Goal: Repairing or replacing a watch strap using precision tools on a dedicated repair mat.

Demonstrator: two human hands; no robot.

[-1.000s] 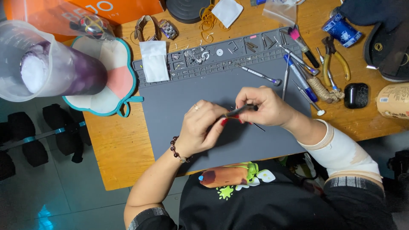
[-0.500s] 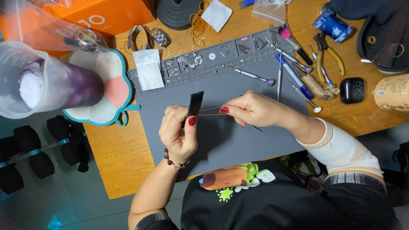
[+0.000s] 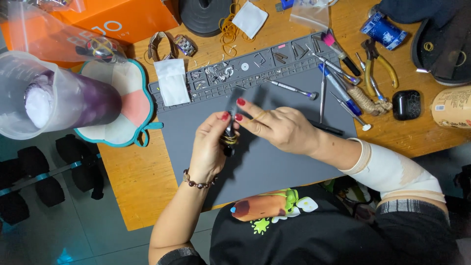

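— Pinching what, over the grey mat (image 3: 274,162)?

— Left hand (image 3: 212,147) closed on a slim dark strap (image 3: 230,122), held upright; right hand (image 3: 279,128) half open, fingers stretching a yellow rubber band (image 3: 256,117) toward it.

— Handling?

— Probably light and bendy; band stretchy, apt to snap off. Best gripped low, near the wrapped end.

— Beyond?

— Screwdrivers (image 3: 294,89) far right, tumbler (image 3: 59,100) far left.

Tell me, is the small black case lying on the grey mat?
No, the small black case lies on the bare wooden table, right of the grey mat.
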